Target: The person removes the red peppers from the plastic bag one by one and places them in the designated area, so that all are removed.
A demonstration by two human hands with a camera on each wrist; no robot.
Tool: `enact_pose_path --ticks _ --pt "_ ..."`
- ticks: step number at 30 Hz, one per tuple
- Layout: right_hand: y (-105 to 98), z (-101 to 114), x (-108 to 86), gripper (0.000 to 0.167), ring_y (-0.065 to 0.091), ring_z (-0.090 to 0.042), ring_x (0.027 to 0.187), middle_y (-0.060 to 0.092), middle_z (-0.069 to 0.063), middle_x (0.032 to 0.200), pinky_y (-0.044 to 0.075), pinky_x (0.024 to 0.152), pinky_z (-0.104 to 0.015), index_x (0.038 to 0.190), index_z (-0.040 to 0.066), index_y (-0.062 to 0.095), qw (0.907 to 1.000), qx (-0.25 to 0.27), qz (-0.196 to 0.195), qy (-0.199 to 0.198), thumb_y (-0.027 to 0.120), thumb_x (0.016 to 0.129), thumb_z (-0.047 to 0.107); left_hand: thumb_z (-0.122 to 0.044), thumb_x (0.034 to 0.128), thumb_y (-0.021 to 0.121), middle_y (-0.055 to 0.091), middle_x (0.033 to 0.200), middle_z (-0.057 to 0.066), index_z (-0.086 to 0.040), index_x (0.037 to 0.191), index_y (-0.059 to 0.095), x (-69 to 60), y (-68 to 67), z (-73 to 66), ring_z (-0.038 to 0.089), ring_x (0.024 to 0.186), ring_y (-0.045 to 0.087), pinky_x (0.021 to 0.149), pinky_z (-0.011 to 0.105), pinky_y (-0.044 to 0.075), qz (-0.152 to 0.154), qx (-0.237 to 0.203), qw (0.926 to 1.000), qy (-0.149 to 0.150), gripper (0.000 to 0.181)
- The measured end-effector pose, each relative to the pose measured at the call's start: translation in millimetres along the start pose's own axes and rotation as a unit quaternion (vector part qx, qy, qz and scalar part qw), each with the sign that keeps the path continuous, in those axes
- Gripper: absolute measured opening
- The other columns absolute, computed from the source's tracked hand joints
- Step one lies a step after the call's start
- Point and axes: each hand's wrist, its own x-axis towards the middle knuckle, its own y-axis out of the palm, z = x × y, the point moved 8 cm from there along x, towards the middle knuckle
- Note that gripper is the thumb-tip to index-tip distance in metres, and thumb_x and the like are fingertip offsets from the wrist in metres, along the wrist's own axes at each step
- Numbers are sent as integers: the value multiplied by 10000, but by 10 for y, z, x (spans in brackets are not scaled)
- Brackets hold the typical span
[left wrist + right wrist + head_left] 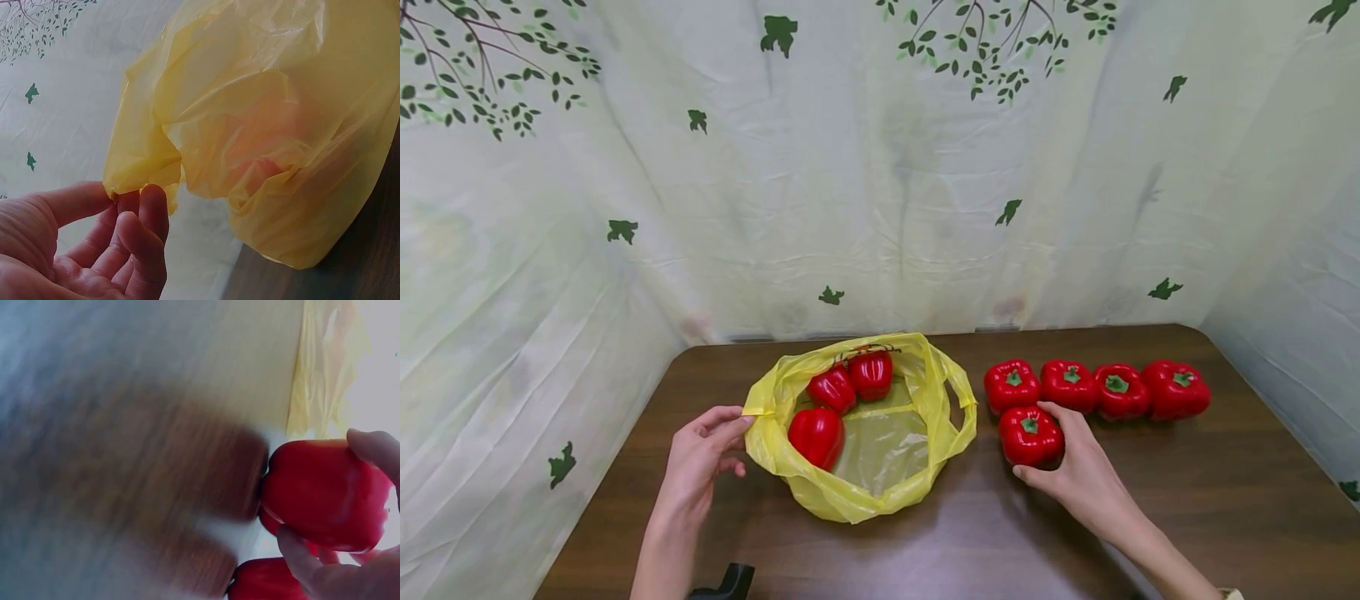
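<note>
A yellow plastic bag (880, 502) stands with its mouth spread wide, several red peppers (817, 437) inside at its left and back. My left hand (688, 467) pinches the bag's left rim between thumb and fingers; in the left wrist view the hand (106, 250) holds a corner of the yellow film (250, 125). To the right of the bag, my right hand (1086, 475) grips a red pepper (1032, 437) from its right side, thumb in front and fingers behind. The right wrist view shows this pepper (325, 494) between the fingers and thumb of the hand (350, 578).
Several more red peppers (1120, 392) form a row behind the right hand, at the right back of the brown table (1225, 500). A black object (730, 583) lies at the front edge near the left forearm. A leaf-printed curtain (910, 208) hangs behind and beside the table.
</note>
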Motion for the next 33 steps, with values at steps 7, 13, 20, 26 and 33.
enact_pose_path --ticks 7,13,20,26,33 --pt "34 1 26 882 440 -360 1245 432 -167 1360 430 970 -607 1400 51 385 9999 13 80 89 897 716 272 -233 919 720 706 892 5 -69 1083 631 -8 7 -1 181 729 631 540 274 551 2 32 10000 8 249" --pt "33 12 20 917 414 -368 1270 412 -181 1390 410 988 -616 1424 44 361 9999 -3 84 133 895 718 284 -223 924 713 705 880 -4 -68 1093 630 1 -2 7 176 725 629 536 275 550 -15 -6 10000 -30 244" --pt "-9 43 -28 960 394 -371 1288 387 -169 1422 407 975 -636 1458 68 336 9998 -48 147 154 891 719 327 -213 926 710 704 876 -5 -75 1085 630 10 -7 17 177 720 628 529 276 548 -11 -38 10000 -46 225" --pt "-124 205 -36 922 408 -335 1261 420 -120 1405 439 953 -621 1443 87 383 9998 -102 -107 -111 888 717 346 -214 923 713 698 882 -1 -72 1088 631 6 -14 6 177 726 627 528 277 548 -24 -40 10000 -37 232" --pt "-183 601 -37 775 391 -257 1300 441 -25 1411 465 961 -563 1425 130 440 9961 15 -307 -825 846 786 294 -208 922 715 692 889 5 -67 1081 633 -2 -10 -7 179 720 631 521 274 545 -15 -62 10000 -3 228"
